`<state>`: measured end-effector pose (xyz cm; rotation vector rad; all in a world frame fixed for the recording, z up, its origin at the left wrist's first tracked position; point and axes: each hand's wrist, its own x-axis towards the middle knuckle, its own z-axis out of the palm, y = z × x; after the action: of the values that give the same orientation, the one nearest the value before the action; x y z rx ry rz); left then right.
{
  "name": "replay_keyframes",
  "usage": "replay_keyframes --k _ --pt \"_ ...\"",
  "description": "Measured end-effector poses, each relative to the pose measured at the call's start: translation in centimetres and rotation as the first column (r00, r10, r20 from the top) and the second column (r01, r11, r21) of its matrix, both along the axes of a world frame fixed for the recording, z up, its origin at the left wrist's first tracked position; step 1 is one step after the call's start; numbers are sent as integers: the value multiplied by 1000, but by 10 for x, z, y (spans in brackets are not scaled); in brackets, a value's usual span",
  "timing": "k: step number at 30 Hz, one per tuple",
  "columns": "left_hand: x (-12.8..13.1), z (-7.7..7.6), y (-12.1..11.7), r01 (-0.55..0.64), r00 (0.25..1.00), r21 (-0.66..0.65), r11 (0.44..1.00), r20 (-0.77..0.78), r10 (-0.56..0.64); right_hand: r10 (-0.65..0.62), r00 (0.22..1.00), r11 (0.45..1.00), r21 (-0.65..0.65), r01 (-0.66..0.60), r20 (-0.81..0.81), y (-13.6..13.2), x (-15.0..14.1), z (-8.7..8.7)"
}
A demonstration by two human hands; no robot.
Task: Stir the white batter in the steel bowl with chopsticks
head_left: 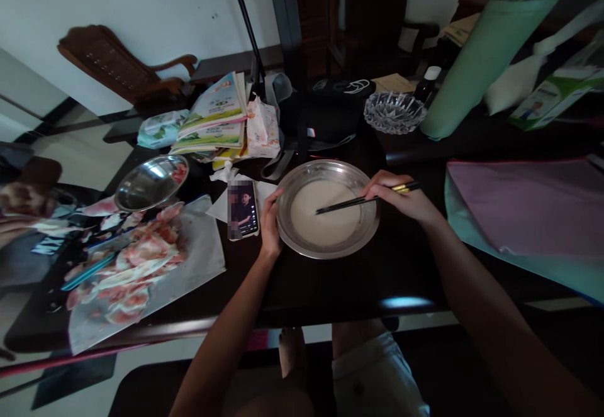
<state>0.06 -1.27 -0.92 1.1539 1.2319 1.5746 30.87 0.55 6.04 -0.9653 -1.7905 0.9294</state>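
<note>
A wide steel bowl point(325, 252) stands on the dark table in front of me, with a pale, milky batter-like liquid point(325, 225) inside. My left hand point(270, 223) grips the bowl's left rim, fingers on the outer wall and edge. Over the right rim, my right hand point(394, 195) is closed around a pair of black chopsticks point(346, 204) with gold bands near their upper ends. Their tips reach into the liquid near the bowl's middle. Just left of my left hand lies a phone point(243, 209) with a lit screen, on white paper.
At left, raw meat pieces point(141, 260) and a blue-handled tool point(89, 272) lie on a plastic sheet point(201, 266). Another steel bowl point(146, 184) holds some meat; a co-worker's hands are beyond it. Books point(212, 115), a glass bowl point(394, 114) and a green flask point(491, 58) stand behind.
</note>
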Motion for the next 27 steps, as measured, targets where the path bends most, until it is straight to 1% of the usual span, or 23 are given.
replay_keyframes --k 2,4,5,7,9,11,12,14,16,17,18,20,22,23,24,27 --pt "0 0 0 0 1000 -6 1000 9 0 -96 994 995 10 97 -47 1 4 -1" --pt "0 0 0 2 1000 -11 1000 15 -2 -147 983 989 -7 147 -110 2 8 -1" --pt "0 0 0 2 1000 -12 1000 14 -2 -142 981 990 -17 141 -132 1 9 -2" --pt "-1 1 0 4 1000 -7 1000 1 -4 -80 987 997 -25 77 -140 0 8 -2" --pt "-2 1 -1 16 1000 6 1000 -9 -16 2 995 1000 -11 -3 -98 -1 5 -2" --pt "-2 1 -1 32 999 8 999 -4 -32 25 999 1000 15 -24 -45 0 2 -2" --pt "-2 1 -1 37 999 4 999 3 -37 4 999 1000 28 -3 -33 0 2 -2" --pt "-2 0 0 26 1000 -3 1000 11 -26 -80 996 996 39 81 -45 1 3 -2" --pt "-1 0 0 3 1000 -9 1000 5 -3 -154 985 988 19 156 -78 2 6 -1" --pt "-1 0 0 -7 1000 -14 1000 1 7 -166 982 986 1 166 -91 2 7 -1" --pt "-1 0 0 -11 1000 -20 1000 -1 11 -156 983 988 -15 155 -96 1 6 -1" --pt "0 1 0 -5 1000 -21 1000 -1 5 -81 993 997 -29 79 -81 0 4 -1" --pt "0 2 0 5 1000 -6 1000 0 -5 -2 999 1000 -11 1 -36 0 1 -1" --pt "0 2 0 8 1000 0 1000 1 -8 9 1000 1000 5 -8 -17 0 0 -1" --pt "0 1 0 10 1000 3 1000 3 -10 -7 1000 1000 21 7 -12 1 0 -1" --pt "-1 0 0 24 1000 4 1000 12 -24 -138 988 990 20 140 -74 2 5 0"
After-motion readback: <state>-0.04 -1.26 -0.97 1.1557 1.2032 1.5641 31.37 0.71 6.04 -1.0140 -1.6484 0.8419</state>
